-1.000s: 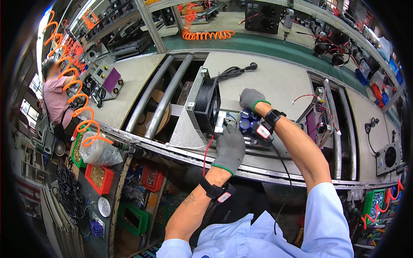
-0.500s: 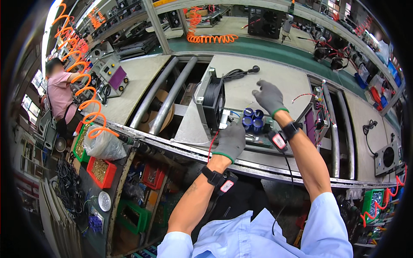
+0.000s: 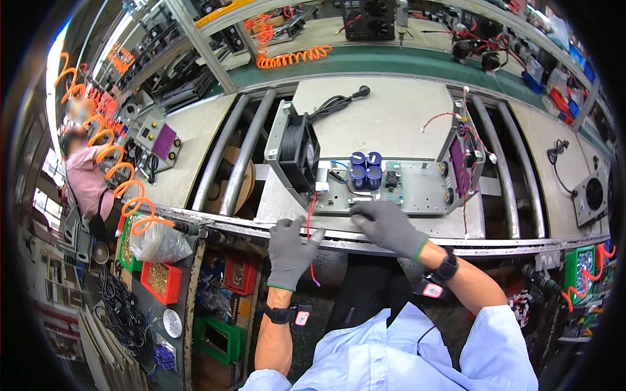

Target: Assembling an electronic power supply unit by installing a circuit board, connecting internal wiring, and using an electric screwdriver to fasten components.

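My left hand (image 3: pixel 291 253), in a grey glove, is at the bench's front edge with fingers spread. A red wire (image 3: pixel 312 212) runs down from beside the fan, past its thumb and forefinger, and hangs over the edge; no grip on it shows. My right hand (image 3: pixel 389 225), also gloved, is open with fingers slightly bent, by the front rim of a metal chassis (image 3: pixel 417 207); contact is unclear. The chassis carries a black fan (image 3: pixel 300 153) on its left, several blue capacitors (image 3: pixel 366 171) on a circuit board (image 3: pixel 392 177), and a purple panel (image 3: pixel 456 166) on its right.
Behind the chassis lies a black power cord (image 3: pixel 336 104). Metal rollers (image 3: pixel 244 156) flank the work surface. Below left are a red bin (image 3: pixel 160 282) of small brass-coloured parts and a plastic bag (image 3: pixel 161 242). Orange coiled hoses (image 3: pixel 124 171) hang left, near a person in pink (image 3: pixel 88 173).
My right hand has come back from above the far side of the capacitors to the chassis front. My left hand has drawn away from the board toward me, fingers now spread. The view has shifted.
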{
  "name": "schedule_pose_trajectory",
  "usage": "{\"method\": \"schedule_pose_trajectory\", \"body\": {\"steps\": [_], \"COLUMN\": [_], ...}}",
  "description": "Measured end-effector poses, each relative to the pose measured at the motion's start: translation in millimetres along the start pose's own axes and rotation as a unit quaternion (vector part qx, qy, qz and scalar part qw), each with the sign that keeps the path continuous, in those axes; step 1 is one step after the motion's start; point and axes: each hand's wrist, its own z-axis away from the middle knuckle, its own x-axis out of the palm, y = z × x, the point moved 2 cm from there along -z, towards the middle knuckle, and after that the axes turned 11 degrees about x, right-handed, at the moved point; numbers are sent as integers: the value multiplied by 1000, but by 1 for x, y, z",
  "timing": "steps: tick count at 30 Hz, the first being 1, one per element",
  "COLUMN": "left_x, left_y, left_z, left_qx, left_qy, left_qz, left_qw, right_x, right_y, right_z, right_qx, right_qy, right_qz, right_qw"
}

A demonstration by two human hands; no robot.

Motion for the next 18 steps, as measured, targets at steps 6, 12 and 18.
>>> {"method": "schedule_pose_trajectory", "body": {"steps": [6,12,18], "left_x": [15,6,-18], "left_y": [12,18,42], "left_z": [-1,1,6], "left_qx": [-26,-133,-12], "left_qy": [-126,-252,24], "left_qz": [83,323,68], "left_qw": [988,902,997], "right_x": [47,39,1], "right_y": [-3,-9,20], "right_z": [-18,-20,11], "right_qx": [157,115,160], "right_qy": [-160,-189,-336], "right_qz": [-245,-272,-215], "right_qw": [943,936,903]}}
